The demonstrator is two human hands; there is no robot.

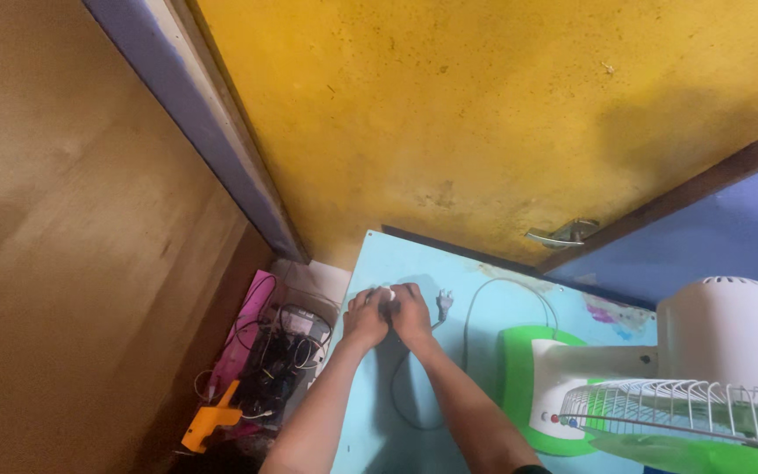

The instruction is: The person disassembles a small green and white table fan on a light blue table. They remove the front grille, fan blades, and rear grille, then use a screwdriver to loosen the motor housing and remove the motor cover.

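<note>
At far left of the tabletop [370, 412], left hand [365, 318] and right hand [411, 314] meet, fingers pinched narrow on a small white piece [388, 294]; can't tell what it is. Plug [443, 304] lies just right, its cord [414, 386] looping back toward the fan [660, 377]. My read: brace wrists on the tabletop, work slowly, keep the cord slack so it doesn't tug the fan.
</note>
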